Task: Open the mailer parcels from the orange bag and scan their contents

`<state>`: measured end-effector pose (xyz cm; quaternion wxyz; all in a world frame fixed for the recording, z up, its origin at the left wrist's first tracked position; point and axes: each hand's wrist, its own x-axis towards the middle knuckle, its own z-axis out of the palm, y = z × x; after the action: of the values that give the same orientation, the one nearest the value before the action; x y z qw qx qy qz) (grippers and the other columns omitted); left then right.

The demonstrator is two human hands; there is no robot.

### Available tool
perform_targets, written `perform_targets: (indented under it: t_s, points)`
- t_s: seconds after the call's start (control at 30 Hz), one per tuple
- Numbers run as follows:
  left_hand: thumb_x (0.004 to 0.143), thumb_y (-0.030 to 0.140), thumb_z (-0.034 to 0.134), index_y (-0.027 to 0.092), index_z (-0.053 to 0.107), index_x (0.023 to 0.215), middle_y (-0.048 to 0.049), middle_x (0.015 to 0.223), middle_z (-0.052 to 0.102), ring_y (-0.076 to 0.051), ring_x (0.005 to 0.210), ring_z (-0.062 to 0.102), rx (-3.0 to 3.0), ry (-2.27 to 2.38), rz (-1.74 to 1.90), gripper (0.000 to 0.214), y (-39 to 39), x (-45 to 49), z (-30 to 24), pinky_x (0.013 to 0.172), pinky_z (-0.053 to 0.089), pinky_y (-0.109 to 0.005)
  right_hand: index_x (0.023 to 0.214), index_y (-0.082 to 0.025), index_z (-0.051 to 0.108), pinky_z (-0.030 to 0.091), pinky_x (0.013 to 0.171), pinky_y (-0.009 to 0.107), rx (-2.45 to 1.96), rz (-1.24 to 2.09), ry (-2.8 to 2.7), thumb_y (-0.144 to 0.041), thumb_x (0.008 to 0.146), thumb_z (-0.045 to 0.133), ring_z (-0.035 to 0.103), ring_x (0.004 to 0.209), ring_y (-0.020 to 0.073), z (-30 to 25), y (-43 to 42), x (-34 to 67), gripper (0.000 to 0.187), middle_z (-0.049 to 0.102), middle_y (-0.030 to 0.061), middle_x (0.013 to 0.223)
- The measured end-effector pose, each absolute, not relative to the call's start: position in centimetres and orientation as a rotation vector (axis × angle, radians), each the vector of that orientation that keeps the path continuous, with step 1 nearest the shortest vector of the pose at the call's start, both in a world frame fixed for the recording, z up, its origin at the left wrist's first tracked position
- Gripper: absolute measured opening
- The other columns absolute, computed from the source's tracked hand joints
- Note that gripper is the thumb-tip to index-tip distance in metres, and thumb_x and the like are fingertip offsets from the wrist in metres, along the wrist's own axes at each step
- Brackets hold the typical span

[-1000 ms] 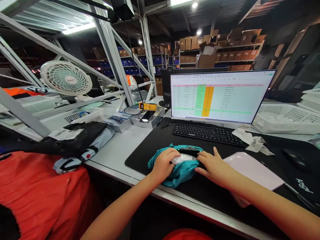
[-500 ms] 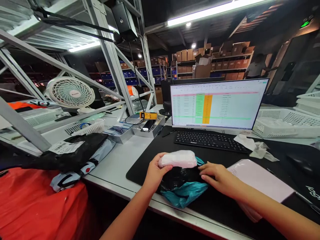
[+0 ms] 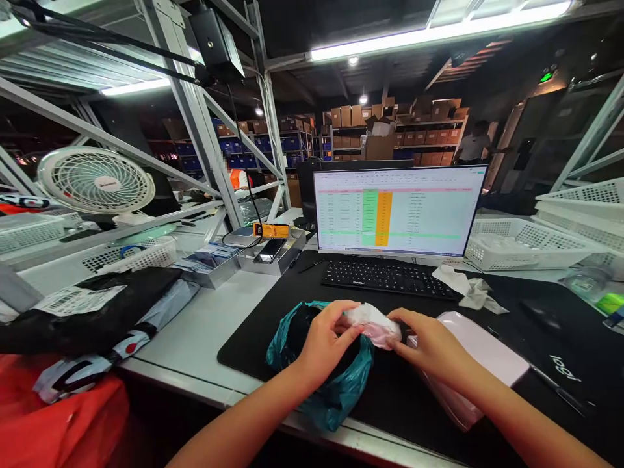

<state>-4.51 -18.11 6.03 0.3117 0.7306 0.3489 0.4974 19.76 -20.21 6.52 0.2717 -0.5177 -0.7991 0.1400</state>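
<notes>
A small white-and-pink wrapped bundle is held between both hands above the desk mat. My left hand grips its left end with thumb and fingers. On its right end, my right hand pinches the wrapping. What is inside the wrapping does not show. Beneath my left hand a teal plastic bag with a black inside sits with its mouth spread. A pale pink, glossy flat package lies under my right wrist and forearm.
A keyboard and monitor stand behind my hands. Crumpled tissue, a mouse and a pen lie to the right. A black parcel, a fan and a phone are on the left.
My right hand has moved from the bag onto the bundle's right end. The bag's mouth is spread wider and lies farther left. The camera view has shifted rightward.
</notes>
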Motion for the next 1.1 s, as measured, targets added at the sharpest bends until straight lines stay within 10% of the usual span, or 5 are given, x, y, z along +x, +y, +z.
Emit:
perform_targets:
  t_s: [0.27, 0.5, 1.1]
  points:
    - [0.089, 0.018, 0.066, 0.020, 0.064, 0.106, -0.0076, 0.111, 0.071, -0.020, 0.105, 0.066, 2.407, 0.705, 1.155, 0.018, -18.9, -2.2, 5.2, 0.092, 0.055, -0.035, 0.136, -0.034, 0.053, 0.055, 0.083, 0.031, -0.909, 0.387, -2.219, -0.034, 0.092, 0.066, 0.059, 0.108, 0.0188, 6.6, -21.1, 21.2, 0.046, 0.054, 0.0070, 0.129]
    - [0.090, 0.019, 0.063, 0.019, 0.069, 0.104, -0.0082, 0.110, 0.073, -0.019, 0.103, 0.068, 2.344, 0.694, 1.100, 0.015, -19.9, -1.0, 5.5, 0.090, 0.056, -0.033, 0.100, -0.022, 0.067, 0.051, 0.071, 0.027, -0.892, 0.321, -2.246, -0.026, 0.094, 0.060, 0.060, 0.085, 0.0142, 5.8, -21.6, 21.7, 0.010, 0.060, 0.0066, 0.110]
    - [0.094, 0.016, 0.057, 0.017, 0.061, 0.082, -0.0063, 0.085, 0.068, -0.014, 0.077, 0.065, 2.388, 0.764, 1.337, 0.013, -23.1, -1.9, 3.4, 0.068, 0.054, -0.024, 0.078, -0.024, 0.079, 0.052, 0.073, 0.026, -1.031, 0.897, -1.580, -0.039, 0.084, 0.075, 0.061, 0.081, 0.0151, 5.7, -22.2, 20.8, 0.016, 0.063, 0.0045, 0.090]
